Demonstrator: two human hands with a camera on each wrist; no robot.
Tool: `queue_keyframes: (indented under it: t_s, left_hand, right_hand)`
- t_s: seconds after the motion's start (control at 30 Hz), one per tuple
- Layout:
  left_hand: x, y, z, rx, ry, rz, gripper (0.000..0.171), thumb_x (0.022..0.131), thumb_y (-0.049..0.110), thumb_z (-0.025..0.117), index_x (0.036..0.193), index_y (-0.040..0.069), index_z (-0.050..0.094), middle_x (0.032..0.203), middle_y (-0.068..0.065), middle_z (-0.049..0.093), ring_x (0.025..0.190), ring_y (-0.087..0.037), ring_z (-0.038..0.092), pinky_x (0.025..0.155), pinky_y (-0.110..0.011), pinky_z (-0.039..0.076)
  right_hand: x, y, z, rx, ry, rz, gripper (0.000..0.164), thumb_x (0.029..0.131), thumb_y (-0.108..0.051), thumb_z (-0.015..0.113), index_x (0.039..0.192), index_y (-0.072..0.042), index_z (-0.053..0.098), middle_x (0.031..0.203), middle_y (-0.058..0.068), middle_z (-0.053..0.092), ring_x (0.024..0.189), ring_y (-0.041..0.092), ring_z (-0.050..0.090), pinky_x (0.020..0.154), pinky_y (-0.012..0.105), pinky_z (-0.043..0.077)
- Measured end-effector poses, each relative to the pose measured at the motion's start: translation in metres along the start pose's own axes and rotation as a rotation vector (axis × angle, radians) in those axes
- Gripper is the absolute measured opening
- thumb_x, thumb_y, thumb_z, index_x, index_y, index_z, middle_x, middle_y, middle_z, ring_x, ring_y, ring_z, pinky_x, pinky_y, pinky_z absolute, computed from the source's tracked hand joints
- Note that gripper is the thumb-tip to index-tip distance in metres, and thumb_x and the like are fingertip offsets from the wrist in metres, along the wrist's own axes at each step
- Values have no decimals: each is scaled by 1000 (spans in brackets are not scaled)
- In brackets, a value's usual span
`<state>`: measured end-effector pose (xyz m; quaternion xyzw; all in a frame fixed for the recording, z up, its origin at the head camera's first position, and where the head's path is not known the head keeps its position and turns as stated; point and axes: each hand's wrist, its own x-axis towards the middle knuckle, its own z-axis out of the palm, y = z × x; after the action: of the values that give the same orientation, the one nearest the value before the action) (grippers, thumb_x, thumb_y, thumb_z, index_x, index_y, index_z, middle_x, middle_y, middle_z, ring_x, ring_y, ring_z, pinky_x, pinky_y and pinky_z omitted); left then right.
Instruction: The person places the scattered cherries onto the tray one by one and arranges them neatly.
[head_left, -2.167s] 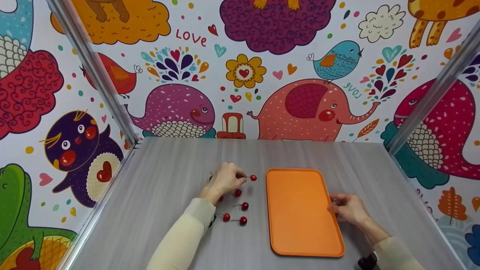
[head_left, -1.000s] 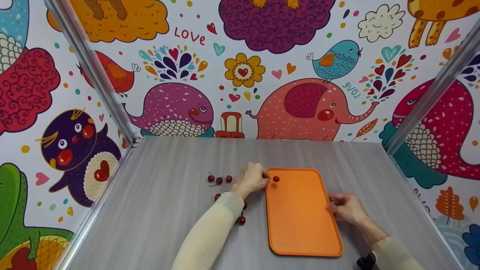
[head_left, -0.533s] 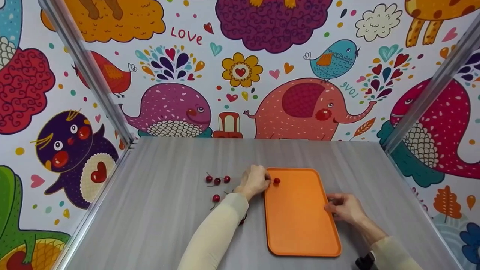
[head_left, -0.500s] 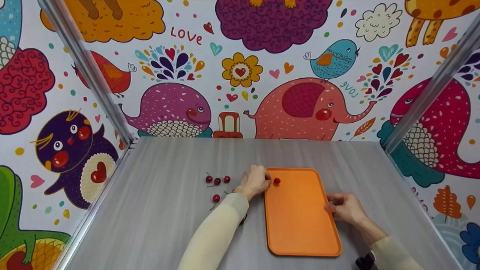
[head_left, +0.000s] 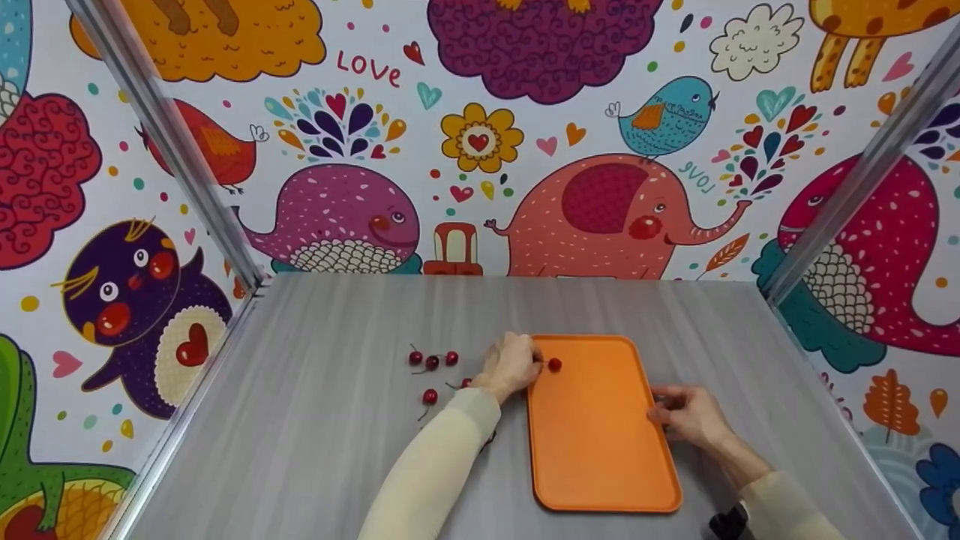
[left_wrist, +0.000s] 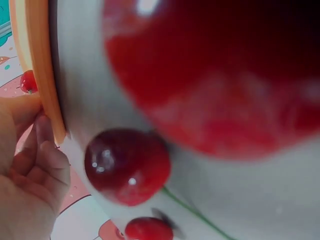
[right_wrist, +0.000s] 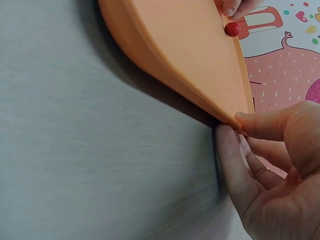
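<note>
My left hand is at the upper left corner of the orange tray, its thumb and finger pinching a red cherry by the stem. That cherry hangs just inside the rim; whether it touches the tray floor I cannot tell. In the left wrist view the same cherry shows beyond the tray edge. On the tray's right side, my right hand grips the rim between thumb and fingers, as the right wrist view confirms with the thumb on top.
Left of the tray, several cherries with stems lie on the grey table: a row of three around a dark cherry, a cherry below, another partly behind my left wrist. My left sleeve covers the table beneath it.
From the table on the left, my left hand has carried the cherry rightward over the tray's corner, then lowered it slightly. My right hand stays on the tray rim.
</note>
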<state>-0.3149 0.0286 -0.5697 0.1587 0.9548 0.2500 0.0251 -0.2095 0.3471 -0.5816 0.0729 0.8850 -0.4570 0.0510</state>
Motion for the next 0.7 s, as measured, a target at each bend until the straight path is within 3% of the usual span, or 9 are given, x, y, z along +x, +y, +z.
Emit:
queue_keyframes:
  t_s: [0.7]
  left_hand:
    - [1, -1, 5, 108, 65, 91, 11, 101, 17, 81, 100, 19, 91, 103, 2, 88, 94, -19, 82, 83, -35, 67]
  right_hand:
    - [0, 1, -4, 39, -43, 12, 51, 99, -3, 80, 146, 12, 67, 100, 15, 77, 83, 19, 79, 70, 36, 69]
